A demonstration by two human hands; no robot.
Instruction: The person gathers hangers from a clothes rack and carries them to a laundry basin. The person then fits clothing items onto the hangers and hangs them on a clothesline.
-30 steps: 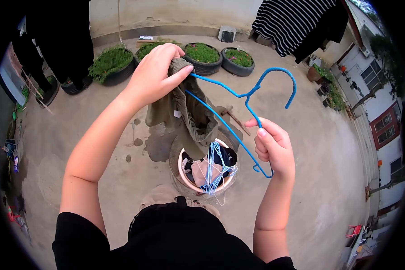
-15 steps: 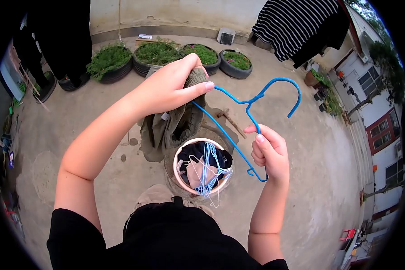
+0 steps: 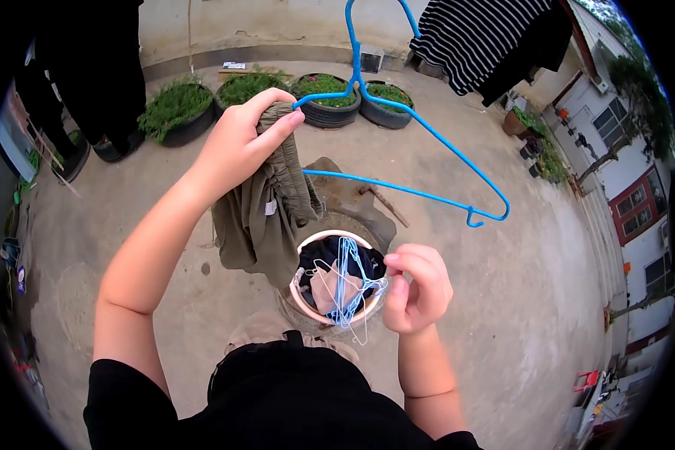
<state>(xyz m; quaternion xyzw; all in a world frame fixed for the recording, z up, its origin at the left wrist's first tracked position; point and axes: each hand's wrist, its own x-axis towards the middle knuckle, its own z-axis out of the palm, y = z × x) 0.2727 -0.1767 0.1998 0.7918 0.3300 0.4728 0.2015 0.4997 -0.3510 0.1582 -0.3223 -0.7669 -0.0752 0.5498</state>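
Left hand (image 3: 240,141), fingers gripping garment (image 3: 256,234) and hanger (image 3: 356,73) — one end hidden, hook cut off above — right hand (image 3: 421,291), fingers half-curled, parted.

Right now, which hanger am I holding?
The bright blue hanger, in your left hand with the olive elastic-waisted garment; the other hangers, light blue and white, lie bunched over the basin.

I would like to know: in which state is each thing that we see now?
Olive garment: hanging in folds from the left hand.
Left hand: closed on the garment's edge.
Right hand: half-curled, nothing visible in it.
Blue hanger: one end hidden at the garment, other end bare.
Basin: holding clothes and thin hangers.
Striped garment: hung up.
Planters: planted, green.
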